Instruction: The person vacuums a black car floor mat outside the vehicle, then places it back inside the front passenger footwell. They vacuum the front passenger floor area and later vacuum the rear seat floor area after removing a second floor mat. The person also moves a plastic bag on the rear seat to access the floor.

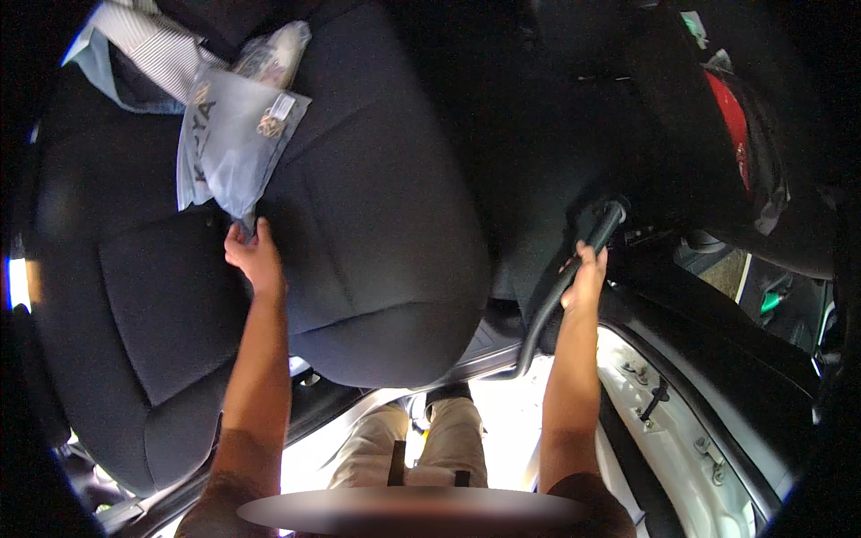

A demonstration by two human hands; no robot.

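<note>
At the left, my left hand [252, 252] pinches the narrow lower end of a translucent plastic bag [235, 144], which bears printed writing and a small white label. The bag lies over a dark fabric car seat [390, 222]. Behind it is a clear-wrapped pale object [279, 57], whose kind I cannot tell. On the other side, my right hand [586, 276] is wrapped around a curved black tube or bar [548, 313]. Its upper end meets a grey fitting in the shadow, and its lower end bends towards the door sill.
Striped cloth [151, 50] lies at the upper left by the seat back. A red item [730, 121] in dark plastic rests at the upper right. The white door frame [679, 417] with bolts and hinges stands to my right, beside a black door panel [713, 329].
</note>
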